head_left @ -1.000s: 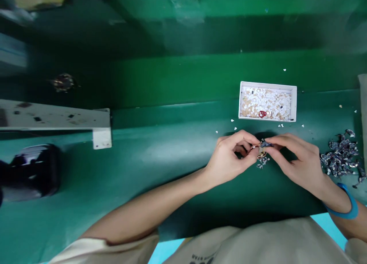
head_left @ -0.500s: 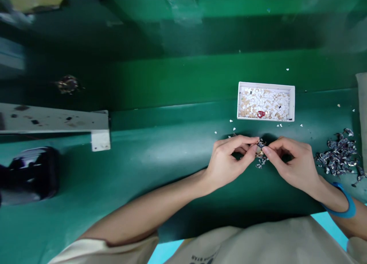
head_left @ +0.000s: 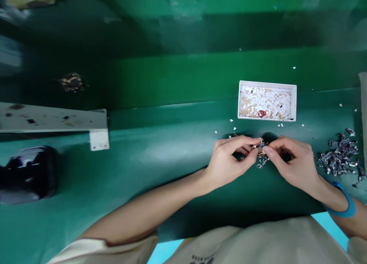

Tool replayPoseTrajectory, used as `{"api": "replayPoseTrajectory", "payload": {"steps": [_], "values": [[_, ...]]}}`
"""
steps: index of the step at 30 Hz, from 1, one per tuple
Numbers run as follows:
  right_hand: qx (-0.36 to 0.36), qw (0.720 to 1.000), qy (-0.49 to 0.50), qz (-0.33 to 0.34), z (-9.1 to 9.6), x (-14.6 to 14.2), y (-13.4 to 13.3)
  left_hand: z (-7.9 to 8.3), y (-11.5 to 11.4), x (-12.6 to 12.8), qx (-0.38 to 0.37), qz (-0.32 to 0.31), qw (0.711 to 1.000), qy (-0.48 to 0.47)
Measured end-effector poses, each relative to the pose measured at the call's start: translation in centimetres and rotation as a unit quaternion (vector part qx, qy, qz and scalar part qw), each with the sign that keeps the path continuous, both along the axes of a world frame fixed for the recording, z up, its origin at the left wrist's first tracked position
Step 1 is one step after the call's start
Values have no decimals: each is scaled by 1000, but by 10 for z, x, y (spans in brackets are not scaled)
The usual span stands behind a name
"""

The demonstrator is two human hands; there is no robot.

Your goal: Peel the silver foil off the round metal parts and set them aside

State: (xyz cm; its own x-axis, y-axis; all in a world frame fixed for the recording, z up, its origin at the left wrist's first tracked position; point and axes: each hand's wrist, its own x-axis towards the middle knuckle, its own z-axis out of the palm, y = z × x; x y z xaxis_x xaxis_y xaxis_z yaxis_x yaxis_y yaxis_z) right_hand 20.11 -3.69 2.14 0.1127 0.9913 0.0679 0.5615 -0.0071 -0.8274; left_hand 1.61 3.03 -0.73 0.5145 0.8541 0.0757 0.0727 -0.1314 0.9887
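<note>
Between my fingertips is a small metallic part (head_left: 262, 149), dark with gold-coloured edges; its exact kind is too small to make out. My left hand (head_left: 233, 155) pinches it from the left with thumb and forefinger. From the right, my right hand (head_left: 291, 158) presses thumb and forefinger together against the same part. Just below the fingertips, small silvery-dark pieces (head_left: 261, 163) lie on the green table. Beyond my hands stands a white box (head_left: 238, 100) holding many tiny white and tan flakes, with a red ring-like item (head_left: 262, 113) among them.
A heap of dark metallic parts (head_left: 341, 153) lies to the right, by my blue wristband (head_left: 345, 202). Loose white flakes dot the table around the box. At left are a pale metal bracket (head_left: 99, 130), a glossy dark object (head_left: 28, 174) and a small dark cluster (head_left: 71, 82).
The small part has turned slightly between my fingertips, showing more of its gold edge. Both hands stay nearly in place, and the view has shifted a little.
</note>
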Motion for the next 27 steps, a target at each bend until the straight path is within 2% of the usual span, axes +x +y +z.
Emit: {"api": "replayPoseTrajectory", "payload": {"steps": [4, 10, 15, 17, 20, 23, 25, 27], "values": [[-25, 999, 27, -5, 1, 0, -1, -2, 0, 0, 31, 1, 999, -19], [-142, 976, 159, -44, 1, 4, 1, -1, 1, 0, 63, -3, 997, -46], [-150, 977, 147, -46, 0, 7, 2, 2, 2, -2, 48, -12, 997, -52], [-144, 981, 130, -30, 1, 8, 3, 3, 2, -3, 20, -12, 998, -56], [-121, 988, 86, 32, 3, 7, 4, 4, 3, -4, -20, -20, 998, -57], [-94, 992, 50, 71, 4, 6, 3, 6, 1, -3, -34, -19, 998, -55], [-94, 991, 58, 77, 5, 6, 2, 7, 0, -2, -34, -8, 998, -48], [-125, 983, 102, 87, 5, 8, 2, 7, -1, -1, -43, 1, 998, -43]]}}
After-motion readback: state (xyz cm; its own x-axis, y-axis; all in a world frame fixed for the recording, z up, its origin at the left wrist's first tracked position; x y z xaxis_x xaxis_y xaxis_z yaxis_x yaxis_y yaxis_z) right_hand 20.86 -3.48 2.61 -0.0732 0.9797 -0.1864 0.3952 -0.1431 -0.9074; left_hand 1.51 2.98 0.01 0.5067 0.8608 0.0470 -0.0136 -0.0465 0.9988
